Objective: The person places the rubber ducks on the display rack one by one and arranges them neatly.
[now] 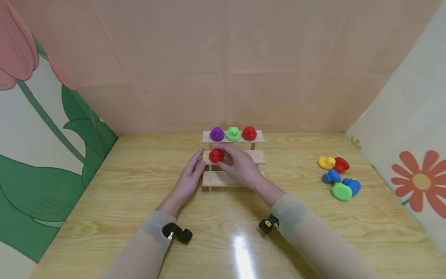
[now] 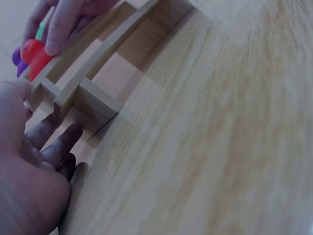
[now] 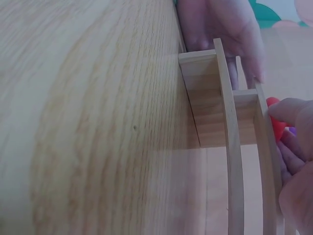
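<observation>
Head view alone shows five loose ducks (image 1: 331, 176) on the right of the wooden table (image 1: 139, 232): one yellow, one red, one green, two blue. Another red duck (image 1: 216, 155), small and rounded, is at the left end of the three-tier rack's (image 1: 223, 179) middle shelf, pinched by the right hand (image 1: 241, 163). Left hand (image 1: 186, 180), fingers loosely extended, is at the rack's left end. Three ducks (image 1: 233, 133), purple, green and red, line the far shelf.
</observation>
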Available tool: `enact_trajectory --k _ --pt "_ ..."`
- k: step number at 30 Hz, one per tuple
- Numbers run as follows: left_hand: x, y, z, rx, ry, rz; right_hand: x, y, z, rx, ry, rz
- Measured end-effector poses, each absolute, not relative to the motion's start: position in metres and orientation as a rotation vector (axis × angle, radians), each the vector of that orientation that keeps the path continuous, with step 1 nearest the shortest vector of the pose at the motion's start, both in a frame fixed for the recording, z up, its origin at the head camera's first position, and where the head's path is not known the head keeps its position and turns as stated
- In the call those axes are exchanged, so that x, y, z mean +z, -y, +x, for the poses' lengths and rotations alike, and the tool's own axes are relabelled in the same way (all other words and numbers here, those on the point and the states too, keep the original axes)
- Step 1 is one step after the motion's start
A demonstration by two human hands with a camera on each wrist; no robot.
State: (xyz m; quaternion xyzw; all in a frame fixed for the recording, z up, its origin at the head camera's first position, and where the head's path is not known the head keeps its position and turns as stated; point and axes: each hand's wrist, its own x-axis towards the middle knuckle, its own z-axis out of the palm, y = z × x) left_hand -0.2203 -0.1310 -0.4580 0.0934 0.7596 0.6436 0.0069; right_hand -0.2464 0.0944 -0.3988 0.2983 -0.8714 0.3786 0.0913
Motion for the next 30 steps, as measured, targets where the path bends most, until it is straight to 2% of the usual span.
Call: enact_trajectory --k 30 --pt "-0.4575 0.1303 -0.2199 1.991 -2.388 0.260 -0.4035 -0.0947 -0.2450 1.062 2.586 0.875"
